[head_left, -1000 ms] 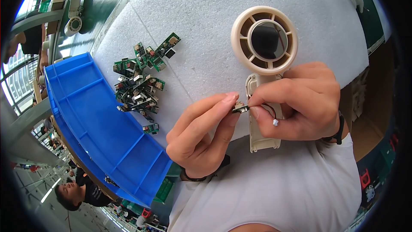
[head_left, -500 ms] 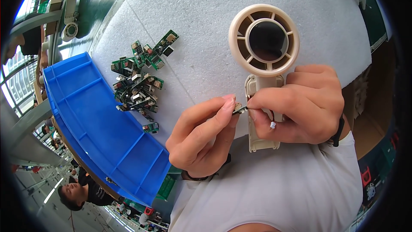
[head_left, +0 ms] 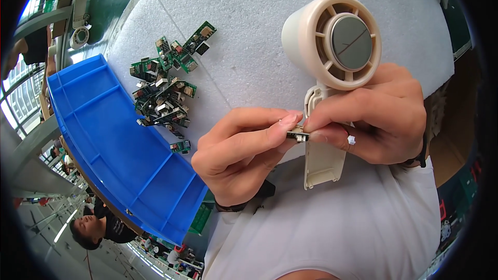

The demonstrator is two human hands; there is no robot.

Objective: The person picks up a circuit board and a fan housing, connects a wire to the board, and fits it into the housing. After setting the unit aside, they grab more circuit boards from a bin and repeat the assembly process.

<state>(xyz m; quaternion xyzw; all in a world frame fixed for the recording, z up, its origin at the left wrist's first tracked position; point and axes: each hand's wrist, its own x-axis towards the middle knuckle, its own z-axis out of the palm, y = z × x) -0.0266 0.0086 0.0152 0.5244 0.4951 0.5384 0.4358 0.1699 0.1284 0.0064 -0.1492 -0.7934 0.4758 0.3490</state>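
My left hand [head_left: 244, 150] is closed, pinching a small green circuit board [head_left: 298, 136] between thumb and fingertips. My right hand [head_left: 378, 114] meets it, thumb and index fingertip pressed together at the board's edge; what lies between those tips is hidden. Its other fingers curl behind the neck of a cream handheld fan [head_left: 345, 80], which tilts with its round grille and grey centre disc facing me. The fan's open handle shell [head_left: 324, 168] hangs below, between my hands. A small white plug [head_left: 351, 140] shows against my right hand.
Several loose circuit boards [head_left: 163, 98] lie heaped on the white foam sheet [head_left: 244, 31]. Left of them stands a blue plastic tray [head_left: 119, 140]. A cardboard box [head_left: 451, 140] is at right. Another person [head_left: 96, 228] is at lower left.
The fan has tilted and shifted right, showing more of its side, and its handle has swung lower. Both hands remain together at the board, which has moved slightly right.
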